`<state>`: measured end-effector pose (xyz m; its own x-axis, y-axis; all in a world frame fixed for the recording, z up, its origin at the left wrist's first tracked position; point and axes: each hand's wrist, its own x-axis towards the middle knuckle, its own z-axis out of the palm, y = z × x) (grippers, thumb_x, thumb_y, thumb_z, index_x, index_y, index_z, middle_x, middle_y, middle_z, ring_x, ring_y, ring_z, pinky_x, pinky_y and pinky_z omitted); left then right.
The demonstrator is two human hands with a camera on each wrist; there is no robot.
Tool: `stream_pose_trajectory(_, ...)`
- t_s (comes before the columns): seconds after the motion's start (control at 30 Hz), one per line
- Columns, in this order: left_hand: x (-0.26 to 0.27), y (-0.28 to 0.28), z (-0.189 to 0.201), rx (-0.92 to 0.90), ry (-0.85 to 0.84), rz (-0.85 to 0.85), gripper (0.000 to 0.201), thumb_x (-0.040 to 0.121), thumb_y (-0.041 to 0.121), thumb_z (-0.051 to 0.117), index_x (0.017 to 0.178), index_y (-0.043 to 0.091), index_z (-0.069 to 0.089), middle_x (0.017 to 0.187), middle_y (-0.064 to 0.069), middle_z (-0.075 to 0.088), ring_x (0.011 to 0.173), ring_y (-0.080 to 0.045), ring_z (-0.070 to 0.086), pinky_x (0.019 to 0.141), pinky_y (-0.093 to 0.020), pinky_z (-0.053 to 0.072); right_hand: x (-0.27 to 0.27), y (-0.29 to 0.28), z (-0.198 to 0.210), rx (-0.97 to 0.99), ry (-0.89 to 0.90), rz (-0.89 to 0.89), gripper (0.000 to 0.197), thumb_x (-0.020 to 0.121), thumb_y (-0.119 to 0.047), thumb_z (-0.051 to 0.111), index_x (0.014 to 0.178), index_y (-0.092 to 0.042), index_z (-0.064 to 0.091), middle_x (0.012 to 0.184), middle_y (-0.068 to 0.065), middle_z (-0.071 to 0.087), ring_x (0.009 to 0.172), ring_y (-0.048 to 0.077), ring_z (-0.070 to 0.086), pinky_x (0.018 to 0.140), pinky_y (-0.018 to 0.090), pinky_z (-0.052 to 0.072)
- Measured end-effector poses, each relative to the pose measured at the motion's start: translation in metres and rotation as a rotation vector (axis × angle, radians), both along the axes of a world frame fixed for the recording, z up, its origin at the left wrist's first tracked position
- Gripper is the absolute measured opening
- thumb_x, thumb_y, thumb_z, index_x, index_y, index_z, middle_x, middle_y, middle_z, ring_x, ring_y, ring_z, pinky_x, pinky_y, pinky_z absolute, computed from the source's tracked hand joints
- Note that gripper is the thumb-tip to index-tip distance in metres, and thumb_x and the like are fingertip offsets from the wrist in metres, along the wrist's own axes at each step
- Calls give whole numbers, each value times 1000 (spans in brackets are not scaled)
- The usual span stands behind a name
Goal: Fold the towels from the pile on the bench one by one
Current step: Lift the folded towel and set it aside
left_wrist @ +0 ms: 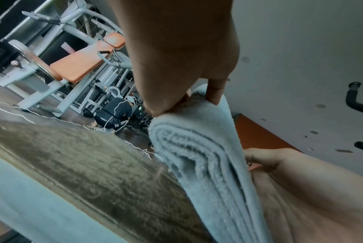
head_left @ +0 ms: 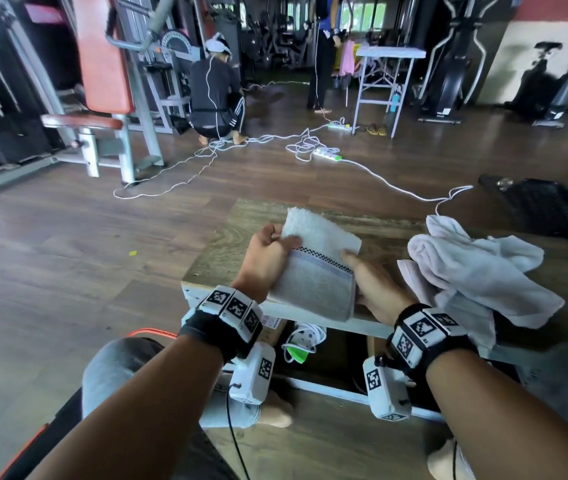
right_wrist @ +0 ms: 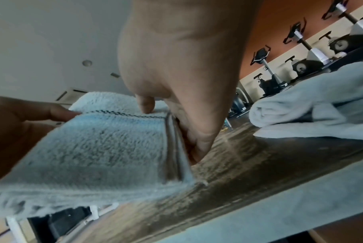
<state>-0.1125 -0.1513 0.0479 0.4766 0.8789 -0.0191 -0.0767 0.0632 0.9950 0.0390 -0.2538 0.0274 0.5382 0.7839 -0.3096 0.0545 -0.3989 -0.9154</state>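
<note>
towel in hand: the folded towel (head_left: pixel 313 268), pale with a checkered stripe, sits at the centre of the head view, lifted just above the near edge of the bench (head_left: pixel 227 244) and tilted toward the person; its layered edges show as a thick stack in the left wrist view.
left hand: the left hand (head_left: pixel 265 259) grips the towel's left side, thumb on top near the stripe and fingers curled underneath.
right hand: the right hand (head_left: pixel 376 289) holds the right side, thumb pressed on top by the stripe's end, the other fingers tucked under the layered edge, as the right wrist view shows.
pile: the towel pile (head_left: pixel 476 271), crumpled and pinkish white, lies on the bench at centre right of the head view, just beside the right hand but not touching the held towel.
step in hand: judged from the compact, several-layer shape, this towel is at its last fold or being squared up.
next move: it likely calls for setting the bundle flat on the bare wood at the left part of the bench, keeping both grips even so the layers do not slide, then reaching right to the pile for another.
background: two people (head_left: pixel 216 95) work among gym machines in the upper part of the head view, with white cables (head_left: pixel 310 147) across the floor.
</note>
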Motion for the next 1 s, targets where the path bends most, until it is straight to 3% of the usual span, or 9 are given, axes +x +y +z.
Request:
stream_pose_trajectory(0.1,-18,3,11,34,3,74,16,86,11,69,86,14,53,74,-5,66,59,-19,63,52,-28,50,-16,1,22,63,-23,18,50,102,-45,49,145,-20,47,154,0,42,142,22,38,115,42,29)
stream_pose_trajectory(0.17,-33,7,13,103,64,160,18,88,19,69,89,15,51,79,-5,66,63,-17,63,54,-28,51,-29,6,34,96,-54,22,59,102,-44,49,152,-17,34,159,1,34,145,23,34,116,42,27)
stream_pose_trajectory(0.3,-67,9,15,258,240,306,30,87,43,65,100,18,52,95,-4,69,87,-21,68,79,-38,56,-57,14,54,143,-175,95,71,103,-53,40,159,-20,12,167,1,11,152,23,17,123,46,18)
stream_pose_trajectory(0.47,-108,-5,18,341,412,489,40,95,45,55,116,12,49,104,-8,66,97,-25,63,89,-38,50,-97,25,64,200,-347,206,49,108,-39,33,145,-8,36,150,15,42,135,30,42,106,36,35)
stream_pose_trajectory(0.63,-158,-19,18,358,552,661,42,96,44,52,119,9,50,111,-13,65,97,-24,59,81,-27,41,-140,35,53,213,-308,323,51,108,-38,33,143,-1,36,150,18,43,138,32,39,107,34,33)
stream_pose_trajectory(0.7,-180,-23,18,346,592,715,43,96,45,53,119,9,50,114,-15,65,101,-28,61,82,-28,42,-158,42,50,209,-297,377,48,107,-38,35,138,-2,41,139,19,50,131,34,46,99,35,38)
stream_pose_trajectory(0.8,-211,-30,16,313,647,777,43,95,44,54,119,8,49,115,-16,64,103,-30,61,79,-26,40,-184,56,37,208,-228,447,36,104,-38,40,121,-7,47,110,11,58,103,30,59,72,32,41)
stream_pose_trajectory(0.93,-249,-36,9,242,689,841,37,93,40,57,115,16,40,104,-17,67,93,-33,63,80,-36,49,-218,69,21,220,-158,528,27,100,-30,47,118,-12,41,94,2,53,81,22,54,69,30,41)
stream_pose_trajectory(1.0,-266,-39,5,201,742,859,33,92,37,57,114,20,39,93,-13,65,80,-29,60,72,-33,45,-233,72,16,230,-132,592,25,99,-24,46,120,-15,34,86,-1,50,68,16,50,60,29,40)
